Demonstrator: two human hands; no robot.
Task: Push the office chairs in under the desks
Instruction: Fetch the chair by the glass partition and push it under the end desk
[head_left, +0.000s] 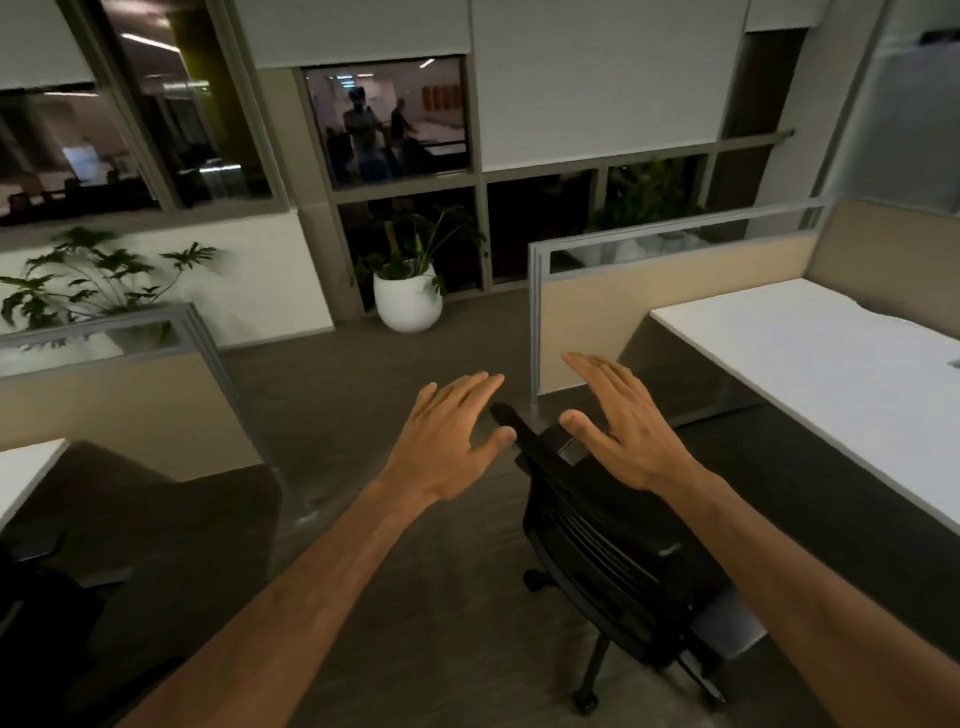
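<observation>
I see the left hand (448, 441) and right hand (621, 423) held flat, fingers straight, gripping nothing, above the black office chair (613, 551). The chair stands out from the white desk (831, 364).

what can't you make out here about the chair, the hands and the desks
Head view, the only one:
- Black office chair: seat front hidden behind its backrest and the right forearm.
- Left hand and right hand: whether they touch the backrest cannot be told.
- White desk: cut off by the right edge.
- Second desk: only a corner, left edge.
</observation>
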